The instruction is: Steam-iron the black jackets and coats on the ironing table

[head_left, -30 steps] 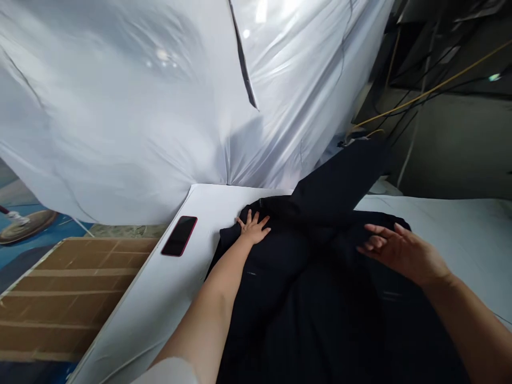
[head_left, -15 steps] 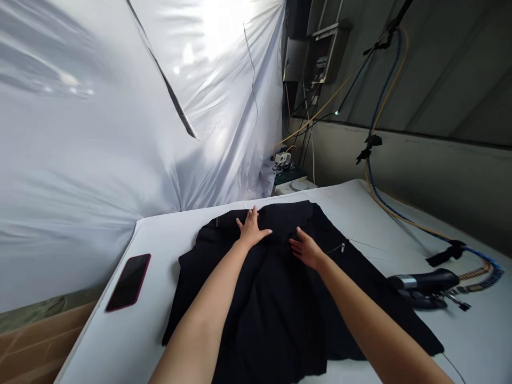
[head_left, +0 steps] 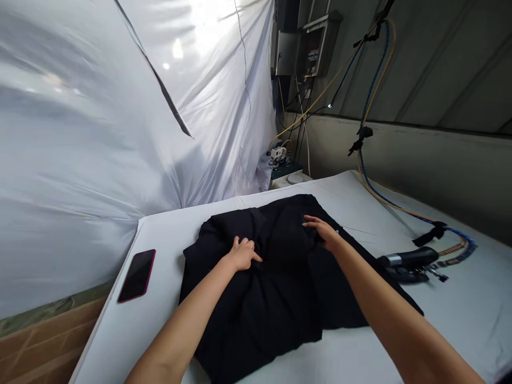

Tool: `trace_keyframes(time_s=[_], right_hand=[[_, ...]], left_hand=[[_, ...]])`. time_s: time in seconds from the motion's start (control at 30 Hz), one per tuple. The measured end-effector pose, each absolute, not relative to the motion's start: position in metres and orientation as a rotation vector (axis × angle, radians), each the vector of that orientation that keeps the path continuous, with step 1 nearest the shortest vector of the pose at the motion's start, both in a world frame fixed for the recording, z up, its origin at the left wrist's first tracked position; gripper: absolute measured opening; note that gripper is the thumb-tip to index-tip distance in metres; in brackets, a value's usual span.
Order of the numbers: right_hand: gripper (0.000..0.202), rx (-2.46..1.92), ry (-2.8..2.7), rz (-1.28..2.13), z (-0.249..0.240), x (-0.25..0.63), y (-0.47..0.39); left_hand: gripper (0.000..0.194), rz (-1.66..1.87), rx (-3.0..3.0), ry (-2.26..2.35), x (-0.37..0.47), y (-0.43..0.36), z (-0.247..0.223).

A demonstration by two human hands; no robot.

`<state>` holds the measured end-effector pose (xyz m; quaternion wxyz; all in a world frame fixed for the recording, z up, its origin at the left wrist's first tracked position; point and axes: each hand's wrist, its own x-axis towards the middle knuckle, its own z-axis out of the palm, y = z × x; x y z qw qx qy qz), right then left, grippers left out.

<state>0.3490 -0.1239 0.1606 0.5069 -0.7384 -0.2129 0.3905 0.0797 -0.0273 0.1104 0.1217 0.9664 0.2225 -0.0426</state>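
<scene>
A black garment (head_left: 284, 298) lies spread and layered on the white-covered table, with creases drawn together around my left hand (head_left: 243, 255). That hand is closed on the cloth near the garment's middle, its fingers bent and the thumb pointing right. Over the garment's upper right part is my right hand (head_left: 323, 230), open, its fingers stretched to the left. Its thumb is hidden, and I cannot tell how firmly it touches the cloth.
A phone (head_left: 137, 276) with a red edge lies on the table (head_left: 166, 234) at left. A steam iron (head_left: 410, 264) with a hose and cables (head_left: 370, 186) stands at right. White sheeting (head_left: 100, 160) hangs behind, and a cardboard box (head_left: 48, 341) is below left.
My left hand has drawn back toward me and closed from a spread pose, bunching the cloth. My right hand has moved slightly up and right. The view has shifted a little.
</scene>
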Motion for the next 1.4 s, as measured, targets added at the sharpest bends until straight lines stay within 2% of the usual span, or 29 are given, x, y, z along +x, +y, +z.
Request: trace_keyframes(time_s=[0.1, 0.17, 0.23, 0.37, 0.47, 0.53, 0.77, 0.83, 0.9, 1.0, 1.1, 1.23, 1.4], right_hand=[[0.055, -1.890, -0.680, 1.012, 0.166, 0.338, -0.161], [0.048, -1.912, -0.628, 0.973, 0.162, 0.333, -0.190], [0.037, -1.934, -0.509, 0.923, 0.150, 0.329, -0.218], [0.016, -2.111, -0.441, 0.757, 0.118, 0.318, -0.262], [0.029, -2.234, -0.463, 0.709, 0.105, 0.304, -0.281], [0.035, -2.162, -0.465, 0.746, 0.105, 0.291, -0.286], [0.031, -1.620, -0.412, 0.751, 0.122, 0.259, -0.297], [0.024, -1.775, -0.341, 0.905, 0.124, 0.262, -0.307], [0.020, -2.121, -0.366, 0.946, 0.129, 0.266, -0.313], [0.018, -2.445, -0.707, 0.459, 0.143, 0.264, -0.306], [0.030, -2.345, -1.132, 0.023, 0.152, 0.249, -0.281], [0.050, -2.447, -1.345, 0.004, 0.114, 0.222, -0.259], [0.055, -2.629, -1.331, -0.073, 0.036, 0.204, -0.272]], left_hand=[[0.036, 0.116, 2.778, 0.793, 0.076, -0.034, 0.116], [0.034, 0.346, 2.737, 0.802, 0.086, -0.044, 0.119], [0.035, 0.412, 2.692, 0.780, 0.101, -0.060, 0.120], [0.064, 0.229, 2.671, 0.791, 0.124, -0.098, 0.116], [0.064, 0.210, 2.704, 0.842, 0.129, -0.116, 0.112], [0.060, 0.221, 2.705, 0.893, 0.130, -0.121, 0.110], [0.058, 0.060, 2.595, 0.982, 0.130, -0.115, 0.087], [0.058, -0.044, 2.561, 0.987, 0.128, -0.111, 0.080], [0.053, -0.061, 2.586, 1.001, 0.127, -0.107, 0.078], [0.047, 0.157, 2.699, 1.064, 0.127, -0.103, 0.087], [0.051, 0.321, 2.735, 1.080, 0.128, -0.101, 0.096], [0.065, 0.194, 2.664, 1.089, 0.127, -0.099, 0.083], [0.079, -0.072, 2.565, 1.059, 0.127, -0.093, 0.047]])
